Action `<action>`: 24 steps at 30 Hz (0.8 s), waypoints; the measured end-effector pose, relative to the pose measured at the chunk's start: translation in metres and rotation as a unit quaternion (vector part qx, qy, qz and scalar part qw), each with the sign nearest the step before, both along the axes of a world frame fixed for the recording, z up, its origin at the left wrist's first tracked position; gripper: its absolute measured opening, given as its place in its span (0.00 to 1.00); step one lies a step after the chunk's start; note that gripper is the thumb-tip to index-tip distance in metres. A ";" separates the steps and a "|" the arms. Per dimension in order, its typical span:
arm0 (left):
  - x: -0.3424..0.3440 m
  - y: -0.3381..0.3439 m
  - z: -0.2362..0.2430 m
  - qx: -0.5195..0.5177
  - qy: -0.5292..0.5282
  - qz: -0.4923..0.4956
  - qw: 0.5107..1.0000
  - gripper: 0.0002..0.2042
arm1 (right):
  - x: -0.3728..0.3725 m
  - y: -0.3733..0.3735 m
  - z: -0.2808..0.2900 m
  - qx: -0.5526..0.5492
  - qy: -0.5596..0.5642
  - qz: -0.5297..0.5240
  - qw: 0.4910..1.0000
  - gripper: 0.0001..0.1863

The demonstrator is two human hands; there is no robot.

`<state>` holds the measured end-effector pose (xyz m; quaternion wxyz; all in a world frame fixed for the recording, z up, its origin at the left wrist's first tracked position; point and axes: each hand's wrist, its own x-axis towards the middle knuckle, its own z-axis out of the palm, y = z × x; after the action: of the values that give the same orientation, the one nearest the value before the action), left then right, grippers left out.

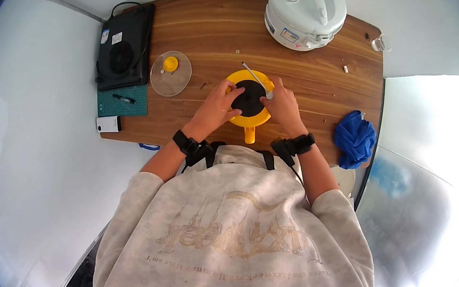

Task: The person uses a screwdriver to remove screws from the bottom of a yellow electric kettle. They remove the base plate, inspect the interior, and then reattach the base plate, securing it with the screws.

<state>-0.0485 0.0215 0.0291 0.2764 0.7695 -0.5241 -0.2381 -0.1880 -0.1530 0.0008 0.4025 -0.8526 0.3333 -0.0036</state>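
Observation:
A round yellow pot (pixel 240 123) with a short yellow handle (pixel 249 135) pointing toward me sits at the near middle of the table. A black disc (pixel 248 104) fills its upward face. My left hand (pixel 216 106) grips the pot's left side, with thumb and fingers reaching over onto the disc. On the right side, my right hand (pixel 283 105) closes round the pale end of a thin metal rod like a screwdriver (pixel 256 77), its thumb at the disc's edge. The rod slants up-left across the rim, and its dark tip extends past the pot. My palms hide parts of the rim.
To the left are a clear lid (pixel 170 85) with a yellow knob (pixel 170 64), a black hot plate (pixel 123 49), a green mat (pixel 136 102) and a white box (pixel 108 124). A white cooker (pixel 304 13) stands behind; a blue cloth (pixel 354 139) and small cup (pixel 378 44) are right.

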 end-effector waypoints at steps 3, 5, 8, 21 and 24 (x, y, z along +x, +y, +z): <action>0.003 0.001 0.001 0.008 0.003 -0.010 1.000 0.29 | -0.002 -0.003 -0.001 0.012 -0.008 0.007 1.000 0.32; 0.002 0.002 0.000 0.012 0.011 -0.012 1.000 0.28 | -0.002 -0.003 -0.001 0.021 -0.016 0.001 1.000 0.31; 0.002 0.002 -0.002 0.010 0.018 -0.014 1.000 0.28 | 0.000 -0.001 0.002 0.025 -0.017 -0.020 0.999 0.30; 0.006 0.005 -0.002 -0.001 0.081 0.025 0.996 0.27 | 0.006 0.005 0.017 -0.021 0.052 -0.013 0.998 0.33; 0.009 0.008 -0.008 -0.007 0.059 -0.013 0.998 0.27 | 0.003 0.004 0.015 -0.008 0.022 -0.008 1.000 0.32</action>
<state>-0.0393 0.0296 0.0208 0.3092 0.7451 -0.5187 -0.2832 -0.1847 -0.1489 0.0156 0.3884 -0.8529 0.3487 0.0096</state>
